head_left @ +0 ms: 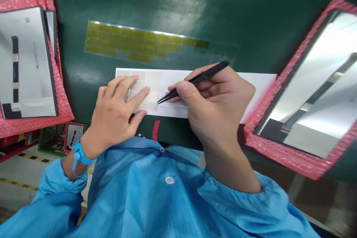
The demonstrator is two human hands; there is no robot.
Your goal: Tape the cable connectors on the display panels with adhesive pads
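Note:
Black tweezers [206,74] are gripped in my right hand [220,104], their tips pointing left and slightly apart. Those tips are at the right edge of a group of pale beige adhesive pieces [152,98] on a long white backing sheet [175,109]. My left hand [114,109] lies on the left end of the sheet, fingers spread over the pale pieces and covering part of them. Whether the tweezers touch a piece I cannot tell. Around my left wrist is a blue band [79,154].
Beyond the sheet lies a clear strip of yellow rectangular stickers [139,42]. Display panels on pink bubble wrap flank me, one on the left [26,63] and one on the right [315,89]. Red tape [156,130] marks the green table's near edge. A green crate [51,139] stands below left.

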